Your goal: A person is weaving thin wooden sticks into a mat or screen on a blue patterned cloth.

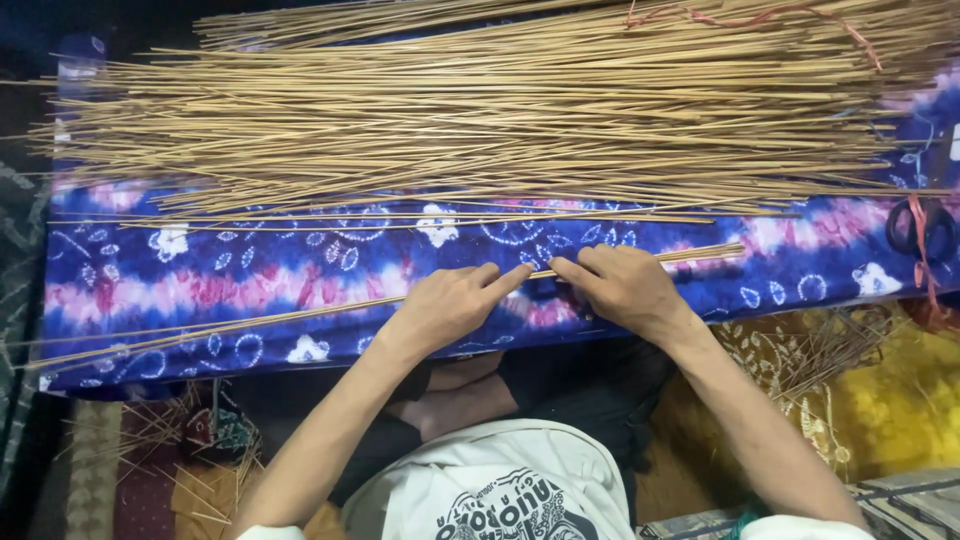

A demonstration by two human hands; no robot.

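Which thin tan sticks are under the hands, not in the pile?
The small bundle of thin tan sticks lying apart nearest the person; left hand and right hand rest on it.

Scissors (921, 230) — yellow cloth (900, 400)

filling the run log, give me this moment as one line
left hand pinching thin stick bundle | right hand gripping same bundle | bundle flat on tie-dye cloth | loose stick pile behind
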